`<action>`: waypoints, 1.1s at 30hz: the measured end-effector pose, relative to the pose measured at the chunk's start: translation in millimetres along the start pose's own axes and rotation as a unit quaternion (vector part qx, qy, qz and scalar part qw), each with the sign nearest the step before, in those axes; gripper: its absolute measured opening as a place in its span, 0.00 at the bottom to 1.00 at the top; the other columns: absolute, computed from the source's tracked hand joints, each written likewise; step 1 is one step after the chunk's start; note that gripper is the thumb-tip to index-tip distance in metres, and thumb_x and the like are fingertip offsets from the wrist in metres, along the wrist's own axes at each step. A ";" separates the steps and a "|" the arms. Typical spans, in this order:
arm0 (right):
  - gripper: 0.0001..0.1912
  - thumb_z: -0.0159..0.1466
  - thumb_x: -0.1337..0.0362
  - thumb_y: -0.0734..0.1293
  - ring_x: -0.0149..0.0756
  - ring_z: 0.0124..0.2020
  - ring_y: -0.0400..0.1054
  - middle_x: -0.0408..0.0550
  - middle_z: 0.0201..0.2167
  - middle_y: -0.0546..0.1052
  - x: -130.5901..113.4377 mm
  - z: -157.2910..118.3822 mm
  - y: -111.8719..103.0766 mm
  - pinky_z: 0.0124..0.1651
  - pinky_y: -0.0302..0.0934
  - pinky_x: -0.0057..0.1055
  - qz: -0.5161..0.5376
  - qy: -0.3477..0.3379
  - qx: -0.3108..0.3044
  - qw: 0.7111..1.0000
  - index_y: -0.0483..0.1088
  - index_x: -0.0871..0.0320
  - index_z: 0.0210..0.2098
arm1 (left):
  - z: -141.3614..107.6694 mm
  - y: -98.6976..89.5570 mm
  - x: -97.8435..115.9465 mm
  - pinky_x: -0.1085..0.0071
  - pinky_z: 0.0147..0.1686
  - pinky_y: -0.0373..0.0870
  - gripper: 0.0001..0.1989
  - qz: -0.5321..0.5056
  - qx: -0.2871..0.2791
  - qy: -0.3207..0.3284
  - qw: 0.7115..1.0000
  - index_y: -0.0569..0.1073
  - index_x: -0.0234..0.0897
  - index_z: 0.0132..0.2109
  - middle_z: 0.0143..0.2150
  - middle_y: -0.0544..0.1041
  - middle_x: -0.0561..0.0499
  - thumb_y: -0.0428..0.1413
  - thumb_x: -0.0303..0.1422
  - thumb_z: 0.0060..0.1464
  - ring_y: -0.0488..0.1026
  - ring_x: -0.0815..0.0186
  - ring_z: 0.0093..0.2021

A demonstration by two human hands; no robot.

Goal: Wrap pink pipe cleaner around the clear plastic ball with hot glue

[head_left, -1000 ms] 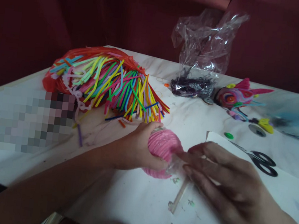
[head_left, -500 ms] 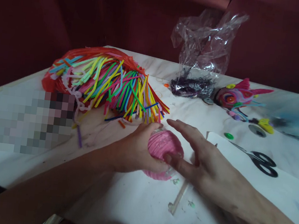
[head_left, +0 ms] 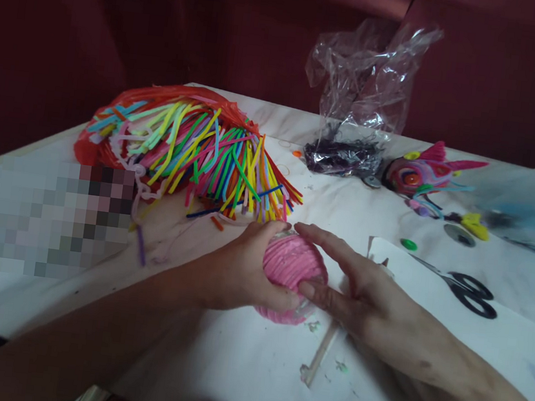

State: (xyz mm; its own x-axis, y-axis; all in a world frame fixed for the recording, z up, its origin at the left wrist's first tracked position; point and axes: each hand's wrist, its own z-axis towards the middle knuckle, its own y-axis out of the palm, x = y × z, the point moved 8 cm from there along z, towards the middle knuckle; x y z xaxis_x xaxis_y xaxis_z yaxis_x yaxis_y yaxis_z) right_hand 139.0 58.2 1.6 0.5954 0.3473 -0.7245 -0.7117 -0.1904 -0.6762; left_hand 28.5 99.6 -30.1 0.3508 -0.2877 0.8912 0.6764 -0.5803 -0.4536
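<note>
pink ball (head_left: 292,262), centre of the frame: left hand (head_left: 246,273) gripping its left side, right hand (head_left: 358,290) holding its right, black-handled scissors (head_left: 456,288) lying rightward!

The pink ball (head_left: 292,272) has a matt, ridged surface of close-laid strands. The tabletop (head_left: 228,358) looks smooth, marbled, with a faint sheen. Near its far edge, a clear bag (head_left: 364,85) of crinkled plastic glints sharply; toward the far left corner, fuzzy, matt stems (head_left: 223,162) spill from thin, slightly glossy red plastic (head_left: 156,91). The scissors (head_left: 473,294) pair smooth black plastic-looking handles with metal blades.
</note>
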 end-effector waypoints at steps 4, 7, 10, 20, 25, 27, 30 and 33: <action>0.26 0.66 0.61 0.61 0.25 0.16 0.56 0.47 0.30 0.68 4.8 2.5 1.9 0.13 0.48 0.18 0.076 0.014 -0.016 0.997 0.55 0.61 0.61 | 0.9 -0.4 2.9 0.57 0.50 0.64 0.36 -0.002 -0.004 0.020 1.000 0.59 0.41 0.56 0.53 0.64 0.44 0.63 0.40 0.39 0.64 0.52 0.52; 0.26 0.65 0.60 0.63 0.33 0.33 0.67 0.50 0.47 0.65 8.0 4.4 1.6 0.27 0.64 0.21 0.090 0.023 -0.011 0.996 0.55 0.58 0.61 | 1.3 -0.9 2.7 0.56 0.52 0.62 0.38 -0.005 -0.010 0.017 1.000 0.58 0.40 0.57 0.55 0.63 0.43 0.63 0.40 0.40 0.62 0.52 0.54; 0.27 0.65 0.59 0.63 0.37 0.44 0.65 0.49 0.52 0.62 10.2 6.6 1.9 0.36 0.67 0.26 0.088 0.028 -0.012 0.996 0.56 0.58 0.61 | 1.1 0.5 2.0 0.56 0.54 0.60 0.40 -0.010 -0.026 0.008 1.000 0.56 0.40 0.59 0.57 0.62 0.43 0.63 0.42 0.40 0.61 0.51 0.57; 0.30 0.62 0.61 0.63 0.38 0.48 0.63 0.50 0.54 0.60 7.8 11.3 1.0 0.36 0.67 0.23 0.129 0.042 -0.053 0.989 0.54 0.63 0.61 | 1.6 3.6 5.8 0.57 0.51 0.64 0.36 -0.007 -0.013 0.034 0.999 0.58 0.43 0.56 0.53 0.65 0.46 0.63 0.38 0.40 0.64 0.54 0.53; 0.31 0.61 0.61 0.64 0.36 0.47 0.63 0.48 0.52 0.62 11.0 13.0 -0.3 0.45 0.65 0.26 0.148 0.043 -0.048 0.987 0.54 0.63 0.61 | 2.3 3.3 8.2 0.56 0.54 0.61 0.37 0.011 -0.008 0.033 0.999 0.57 0.42 0.57 0.55 0.63 0.45 0.63 0.38 0.40 0.61 0.52 0.56; 0.33 0.61 0.60 0.65 0.36 0.47 0.63 0.49 0.51 0.62 12.2 13.7 0.2 0.48 0.64 0.27 0.156 0.045 -0.055 0.985 0.53 0.65 0.61 | 2.4 4.4 8.8 0.56 0.54 0.60 0.38 0.009 -0.009 0.041 0.999 0.56 0.41 0.58 0.56 0.62 0.44 0.62 0.37 0.40 0.61 0.52 0.56; 0.33 0.60 0.61 0.67 0.37 0.48 0.61 0.49 0.50 0.63 11.6 14.7 -0.2 0.51 0.61 0.28 0.157 0.042 -0.062 0.985 0.54 0.66 0.61 | 2.0 4.7 10.3 0.54 0.54 0.60 0.38 0.014 -0.003 0.057 0.998 0.56 0.42 0.58 0.56 0.63 0.45 0.62 0.35 0.40 0.61 0.51 0.56; 0.31 0.60 0.62 0.66 0.38 0.51 0.59 0.48 0.51 0.63 8.4 15.5 -0.8 0.51 0.61 0.27 0.169 0.035 -0.070 0.983 0.55 0.65 0.59 | 1.2 4.6 14.1 0.54 0.53 0.61 0.35 0.029 -0.004 0.063 0.998 0.58 0.44 0.56 0.55 0.63 0.46 0.62 0.36 0.41 0.62 0.50 0.55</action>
State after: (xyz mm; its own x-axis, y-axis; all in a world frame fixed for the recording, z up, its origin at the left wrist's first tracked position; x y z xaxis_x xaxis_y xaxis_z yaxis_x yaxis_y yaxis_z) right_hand 138.9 75.5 -1.8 0.3620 0.1803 -0.9146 -0.8177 -0.4097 -0.4044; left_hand 37.3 93.8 -19.6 0.3047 -0.4136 0.8580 0.6523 -0.5658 -0.5044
